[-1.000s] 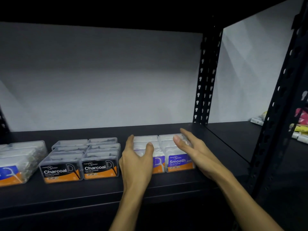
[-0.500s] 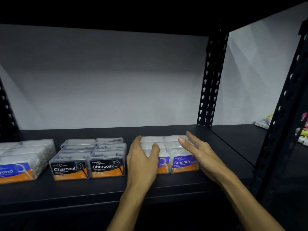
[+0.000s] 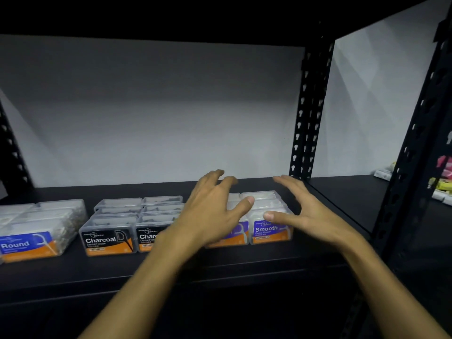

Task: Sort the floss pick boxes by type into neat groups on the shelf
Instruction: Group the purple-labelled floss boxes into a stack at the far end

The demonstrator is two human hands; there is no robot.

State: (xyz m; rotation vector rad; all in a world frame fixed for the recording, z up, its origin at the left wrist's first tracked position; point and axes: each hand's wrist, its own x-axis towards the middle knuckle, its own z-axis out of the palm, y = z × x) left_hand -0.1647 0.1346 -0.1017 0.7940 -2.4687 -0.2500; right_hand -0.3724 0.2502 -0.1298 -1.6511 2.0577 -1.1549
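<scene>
Head view: we see three box groups along the black shelf [image 3: 73, 272]: Round boxes [image 3: 36, 231] far left, Charcoal boxes [image 3: 117, 228] in the middle, Smooth boxes [image 3: 266, 216] on the right. Our left hand [image 3: 212, 214] and right hand [image 3: 305, 211] float over the Smooth ones, fingers spread, holding nothing. The left arm hides part of a Charcoal label. A rack post [image 3: 310, 106] stands right of them.

Round boxes [image 3: 36, 231], Charcoal boxes [image 3: 127, 223], Smooth boxes [image 3: 266, 216], seemingly tidy shelf [image 3: 171, 267] groups

A pale wall [image 3: 151, 113] fills the far side. A black perforated upright [image 3: 308, 113] stands far right, another [image 3: 415, 133] nearer; blurred colourful packets [image 3: 440, 184] lie beyond.
</scene>
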